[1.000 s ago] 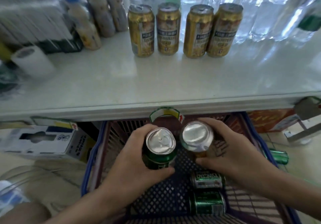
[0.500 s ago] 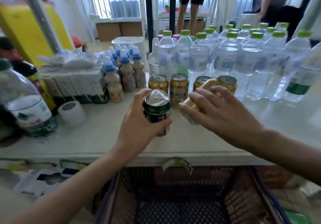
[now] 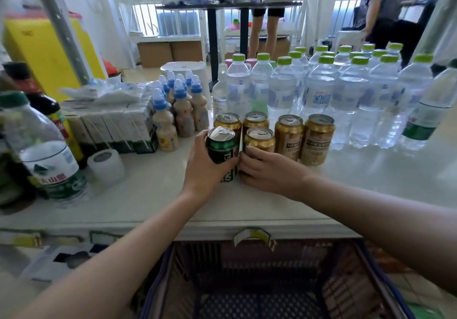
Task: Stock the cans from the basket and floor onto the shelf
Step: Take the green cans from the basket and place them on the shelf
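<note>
Down below both arms sits the basket (image 3: 366,281), nearest of all. Its floor is dark and partly cut off, so any cans left in it cannot be seen.

Up past it, both hands rest on the shelf (image 3: 153,195). The left hand (image 3: 205,167) is curled tight around a green can (image 3: 221,154). The can stands up straight, its top to the ceiling, and its bottom seems to sit on the shelf, though the fingers hide the base. The right hand (image 3: 267,170) is wrapped around the low part of a gold can (image 3: 259,139), just beside the green one. The two cans nearly touch, and the fingertips of both hands meet between them. How tight the right hand grips is hard to tell, as the can hides its fingers.

Just behind the hands stand four more gold cans (image 3: 317,139) in a row, straight up. The held gold can sits right in front of that row. Each hand is already at its own can, so letting go looks like the next move.

Farther back stand water bottles (image 3: 321,91), and small brown bottles (image 3: 183,111) to the left.
</note>
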